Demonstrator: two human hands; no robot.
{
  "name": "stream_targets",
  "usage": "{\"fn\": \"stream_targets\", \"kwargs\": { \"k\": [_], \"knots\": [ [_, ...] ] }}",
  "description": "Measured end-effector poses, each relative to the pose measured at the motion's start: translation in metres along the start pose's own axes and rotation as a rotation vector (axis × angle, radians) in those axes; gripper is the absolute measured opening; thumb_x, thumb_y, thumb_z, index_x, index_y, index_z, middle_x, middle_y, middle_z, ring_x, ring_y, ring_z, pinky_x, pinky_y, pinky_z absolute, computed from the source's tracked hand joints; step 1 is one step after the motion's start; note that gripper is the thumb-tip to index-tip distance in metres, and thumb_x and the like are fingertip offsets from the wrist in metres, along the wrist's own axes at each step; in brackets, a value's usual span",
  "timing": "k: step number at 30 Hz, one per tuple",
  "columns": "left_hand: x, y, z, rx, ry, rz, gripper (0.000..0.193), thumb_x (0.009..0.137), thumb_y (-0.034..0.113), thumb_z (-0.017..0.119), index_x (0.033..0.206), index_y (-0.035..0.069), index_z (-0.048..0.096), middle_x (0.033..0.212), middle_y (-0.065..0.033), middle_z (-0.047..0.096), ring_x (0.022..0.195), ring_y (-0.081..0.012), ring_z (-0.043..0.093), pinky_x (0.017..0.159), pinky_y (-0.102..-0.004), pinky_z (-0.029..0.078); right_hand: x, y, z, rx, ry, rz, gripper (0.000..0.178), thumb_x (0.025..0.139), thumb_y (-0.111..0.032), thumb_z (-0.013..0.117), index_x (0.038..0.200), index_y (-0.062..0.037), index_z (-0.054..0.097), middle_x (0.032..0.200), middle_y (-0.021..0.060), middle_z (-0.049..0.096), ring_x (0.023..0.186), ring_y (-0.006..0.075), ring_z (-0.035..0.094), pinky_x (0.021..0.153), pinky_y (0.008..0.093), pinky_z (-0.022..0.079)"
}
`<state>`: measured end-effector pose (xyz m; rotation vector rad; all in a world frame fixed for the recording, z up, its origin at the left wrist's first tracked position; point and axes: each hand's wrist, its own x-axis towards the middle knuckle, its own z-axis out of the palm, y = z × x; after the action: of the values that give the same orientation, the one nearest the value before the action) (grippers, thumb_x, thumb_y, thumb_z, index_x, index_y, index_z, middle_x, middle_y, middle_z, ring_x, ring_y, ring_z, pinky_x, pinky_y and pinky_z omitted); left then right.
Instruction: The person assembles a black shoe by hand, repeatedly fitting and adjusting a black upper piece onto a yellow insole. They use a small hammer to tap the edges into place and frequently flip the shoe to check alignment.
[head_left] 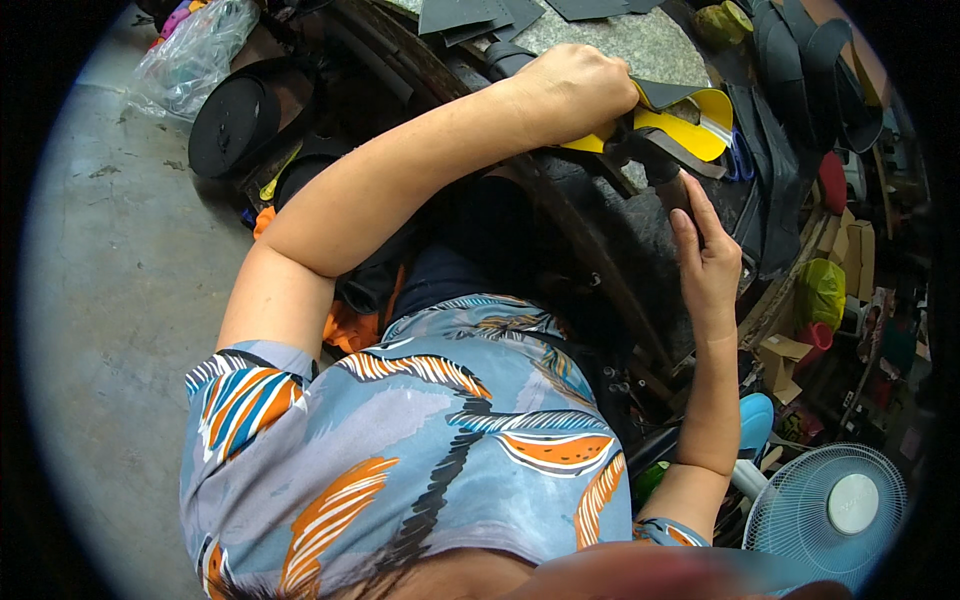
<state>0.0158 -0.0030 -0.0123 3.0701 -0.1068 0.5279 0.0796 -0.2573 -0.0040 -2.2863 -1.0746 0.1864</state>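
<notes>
My left hand (580,92) is closed at the far edge of the workbench, knuckles up, over a curled sheet (706,108) that is dark on one face and bright yellow on the other. Yellow also shows under the wrist. My right hand (708,258) grips the brown handle of a dark hammer-like tool (660,172), thumb and fingers along it. Its curved black head lies close to the left fist, beside the yellow sheet; its exact shape is hard to make out. Just right of the sheet are blue loops (739,158), perhaps scissor handles.
A pale speckled slab (640,48) bears flat dark pieces (478,18). Long black strips (770,185) hang at the right. Further right are a yellow-green bag (822,290), cartons (782,362) and a fan (830,515). A black roll (235,122) and clear plastic bag (195,55) lie left.
</notes>
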Motion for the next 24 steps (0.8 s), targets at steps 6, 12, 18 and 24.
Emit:
{"fn": "stream_targets", "kwargs": {
  "k": [6, 12, 18, 24],
  "knots": [
    [0.015, -0.004, 0.002, -0.104, 0.1, -0.225, 0.021, 0.079, 0.017, 0.072, 0.095, 0.004, 0.076, 0.091, -0.016, 0.074, 0.085, -0.029, 0.074, 0.074, -0.0364, 0.06, 0.0, 0.005, 0.0, 0.009, -0.002, -0.003, 0.039, 0.098, -0.025, 0.063, 0.136, -0.0161, 0.062, 0.12, 0.015, 0.07, 0.104, 0.0279, 0.071, 0.087, 0.0349, 0.055],
    [0.01, -0.006, 0.006, -0.016, 0.172, -0.082, 0.025, 0.076, 0.02, 0.077, 0.095, 0.005, 0.076, 0.097, -0.0146, 0.072, 0.085, -0.0295, 0.074, 0.075, -0.0367, 0.06, 0.005, 0.01, 0.002, 0.074, -0.001, 0.021, 0.039, 0.101, -0.021, 0.061, 0.14, -0.0127, 0.059, 0.08, -0.0003, 0.062, 0.062, 0.0041, 0.051, 0.055, 0.0219, 0.043],
    [0.029, -0.01, 0.013, -0.078, 0.1, -0.309, 0.025, 0.084, 0.012, 0.071, 0.108, 0.007, 0.076, 0.102, -0.0162, 0.074, 0.094, -0.03, 0.074, 0.08, -0.038, 0.06, 0.004, 0.011, 0.002, 0.046, -0.004, 0.035, 0.038, 0.1, -0.028, 0.061, 0.136, -0.0141, 0.062, 0.103, 0.0101, 0.07, 0.086, 0.0197, 0.066, 0.074, 0.0296, 0.051],
    [0.032, -0.001, 0.005, -0.081, 0.022, -0.337, 0.026, 0.085, 0.012, 0.071, 0.111, 0.009, 0.075, 0.106, -0.0142, 0.074, 0.099, -0.0289, 0.073, 0.084, -0.0392, 0.059, 0.013, 0.0, -0.017, 0.132, -0.064, 0.098, 0.04, 0.099, -0.023, 0.065, 0.139, -0.0164, 0.061, 0.089, -0.0012, 0.065, 0.065, 0.0028, 0.051, 0.055, 0.0199, 0.043]
  ]
}}
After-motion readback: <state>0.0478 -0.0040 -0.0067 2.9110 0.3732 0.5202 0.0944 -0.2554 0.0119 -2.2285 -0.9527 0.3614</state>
